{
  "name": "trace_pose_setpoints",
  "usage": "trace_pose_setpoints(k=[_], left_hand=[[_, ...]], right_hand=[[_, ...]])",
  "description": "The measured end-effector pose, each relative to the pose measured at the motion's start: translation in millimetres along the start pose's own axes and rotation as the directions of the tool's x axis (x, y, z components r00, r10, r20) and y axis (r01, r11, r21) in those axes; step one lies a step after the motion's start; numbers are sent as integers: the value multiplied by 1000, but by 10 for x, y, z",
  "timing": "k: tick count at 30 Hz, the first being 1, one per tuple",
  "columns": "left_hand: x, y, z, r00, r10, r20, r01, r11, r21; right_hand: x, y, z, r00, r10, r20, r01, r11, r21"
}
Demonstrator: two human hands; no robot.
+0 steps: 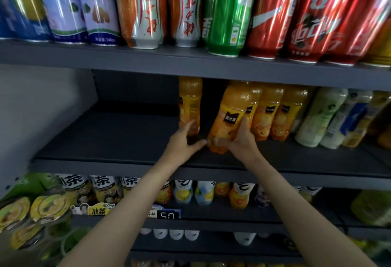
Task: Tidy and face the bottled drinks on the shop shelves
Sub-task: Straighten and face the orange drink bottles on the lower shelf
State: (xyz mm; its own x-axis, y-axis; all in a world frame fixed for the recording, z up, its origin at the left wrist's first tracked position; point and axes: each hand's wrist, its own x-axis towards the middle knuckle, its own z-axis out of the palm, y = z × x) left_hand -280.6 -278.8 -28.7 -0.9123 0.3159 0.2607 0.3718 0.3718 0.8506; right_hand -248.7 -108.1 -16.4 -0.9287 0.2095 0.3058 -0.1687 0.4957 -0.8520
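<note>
While gripping, right hand (239, 139) tilts bottle (227, 116).

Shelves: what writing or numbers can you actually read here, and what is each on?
"240ml": purple can, top shelf.
"美汁源": black tag on the orange bottle that the right hand grips.
"冰茶" and "900ml": shelf tag.
"50": price display.
"茶": tea bottles, lower shelf.
Red cans, silver cans: too blurred.
</note>
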Motion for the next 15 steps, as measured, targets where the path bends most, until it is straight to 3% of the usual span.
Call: trace_pose_setpoints(k=[3,5,7,11,13,15], left_hand=[[-124,84,-16,952,-85,293,156,961,-228],[-226,129,-41,928,-90,361,218,918,-331],[-318,184,-70,944,-88,318,197,923,-330],[-455,268,-170,997,10,70,-13,999,41],[-535,316,-219,987,160,24,-161,957,242],[-598,370,-269,959,282,-3,-265,904,335]], right_hand=[[-192,-88,-88,978,89,188,-139,952,273],[-313,-179,-115,955,138,262,-228,907,355],[-368,-271,-152,946,185,267,-285,865,412],[-393,-432,-177,921,349,172,-379,707,596],[-430,-488,-125,884,433,177,-422,574,702],[-461,-556,-93,857,479,192,-430,458,778]])
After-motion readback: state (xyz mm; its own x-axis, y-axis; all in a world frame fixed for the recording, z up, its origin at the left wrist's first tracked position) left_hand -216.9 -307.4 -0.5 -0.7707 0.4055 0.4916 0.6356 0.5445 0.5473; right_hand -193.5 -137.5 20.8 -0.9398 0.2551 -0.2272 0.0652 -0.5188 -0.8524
